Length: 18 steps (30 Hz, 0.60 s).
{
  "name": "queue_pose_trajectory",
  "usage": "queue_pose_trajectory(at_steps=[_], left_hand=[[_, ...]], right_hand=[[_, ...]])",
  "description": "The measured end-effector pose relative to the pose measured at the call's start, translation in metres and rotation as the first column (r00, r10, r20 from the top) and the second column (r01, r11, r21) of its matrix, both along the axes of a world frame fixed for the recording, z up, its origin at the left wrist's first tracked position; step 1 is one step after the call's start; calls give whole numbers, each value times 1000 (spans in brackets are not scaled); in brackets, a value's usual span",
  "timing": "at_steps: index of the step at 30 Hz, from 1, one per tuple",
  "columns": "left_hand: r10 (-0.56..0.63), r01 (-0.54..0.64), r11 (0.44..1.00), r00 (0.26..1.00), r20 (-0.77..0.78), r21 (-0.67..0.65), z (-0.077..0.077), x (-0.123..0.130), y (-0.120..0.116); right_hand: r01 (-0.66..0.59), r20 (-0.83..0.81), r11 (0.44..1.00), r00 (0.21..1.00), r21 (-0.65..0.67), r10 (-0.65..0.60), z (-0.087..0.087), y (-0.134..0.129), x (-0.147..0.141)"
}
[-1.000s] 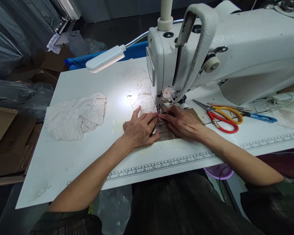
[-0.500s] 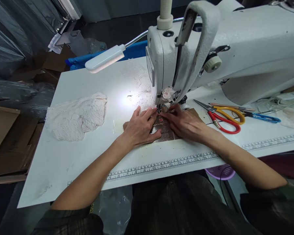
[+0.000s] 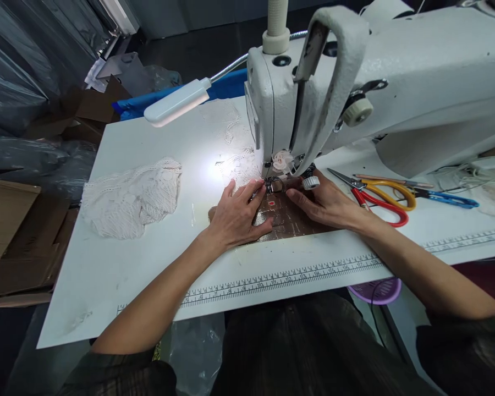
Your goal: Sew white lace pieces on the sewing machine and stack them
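My left hand [image 3: 240, 215] lies flat with fingers spread, its fingertips just left of the presser foot [image 3: 274, 186] of a white sewing machine [image 3: 260, 104]. Beneath it is a shiny brown plate [image 3: 301, 223] with a small red mark. White lace [image 3: 241, 165] runs from behind the left fingertips onto the table. To the right of the foot, my right hand [image 3: 332, 202] rests over the plate, thumb stretched out. A white ridged knob [image 3: 311, 182] hides part of its other fingers, and I see nothing held in it.
A heap of white lace [image 3: 132, 198] lies on the left of the white table [image 3: 86, 297]. Red-and-yellow-handled scissors [image 3: 381, 198] and a blue-handled tool [image 3: 449, 199] lie right of my right hand. A lamp [image 3: 177, 102] hangs over the table; a printed ruler [image 3: 280, 280] follows the front edge.
My right hand has moved right, away from the needle, its fingers going behind the knob. More of the brown plate shows. My left hand stays in place.
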<state>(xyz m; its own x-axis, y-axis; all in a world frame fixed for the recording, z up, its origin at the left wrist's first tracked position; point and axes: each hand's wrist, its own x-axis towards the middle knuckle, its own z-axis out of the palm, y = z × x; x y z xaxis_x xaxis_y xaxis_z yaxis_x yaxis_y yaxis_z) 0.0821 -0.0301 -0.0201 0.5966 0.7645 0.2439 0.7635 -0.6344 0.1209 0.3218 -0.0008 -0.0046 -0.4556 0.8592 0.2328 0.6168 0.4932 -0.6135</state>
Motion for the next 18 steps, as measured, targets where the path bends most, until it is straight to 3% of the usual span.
queue_pose_trajectory(at_steps=[5, 11, 14, 18], left_hand=[[6, -9, 999, 998, 67, 39, -5, -1, -1], [139, -149, 987, 980, 142, 61, -3, 3, -4], [109, -109, 994, 990, 85, 0, 2, 4, 2], [-27, 23, 996, 999, -38, -90, 14, 0, 26]], right_hand=[[42, 20, 999, 999, 15, -42, -16, -7, 2], [48, 53, 997, 997, 67, -51, -20, -4, 0], [6, 122, 997, 992, 80, -16, -23, -6, 2], [-74, 163, 987, 985, 143, 50, -30, -9, 7]])
